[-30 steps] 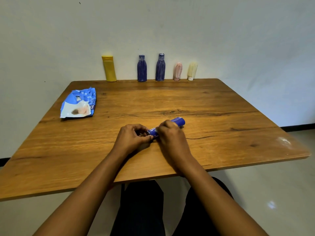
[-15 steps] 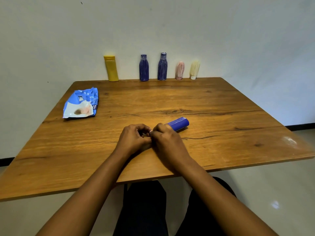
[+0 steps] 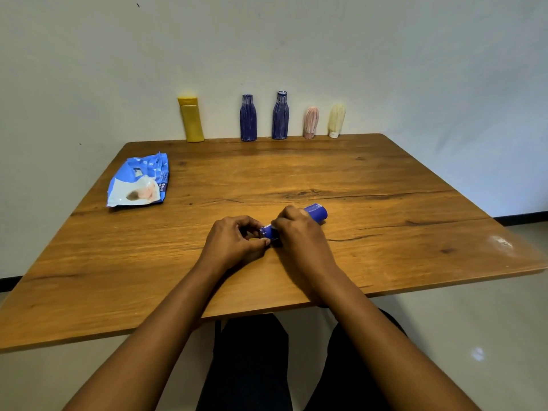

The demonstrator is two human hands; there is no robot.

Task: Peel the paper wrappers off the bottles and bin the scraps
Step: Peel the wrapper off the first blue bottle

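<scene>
On the wooden tabletop (image 3: 385,203), near its front middle, a glossy blue cylindrical bottle (image 3: 315,212) on its side, far end angled away to the right. Right grip (image 3: 299,235) curled over the bottle's middle. Left grip (image 3: 234,241) pinching the bottle's near end, just beside the right. Along the tabletop's far edge, upright: a yellow plastic bottle (image 3: 191,120), a dark blue ribbed bottle (image 3: 248,118), a second dark blue ribbed bottle (image 3: 280,115), a pink wrapped bottle (image 3: 310,123), a cream wrapped bottle (image 3: 336,120). At the tabletop's left side, a flat blue-and-white plastic pouch (image 3: 139,182).
</scene>
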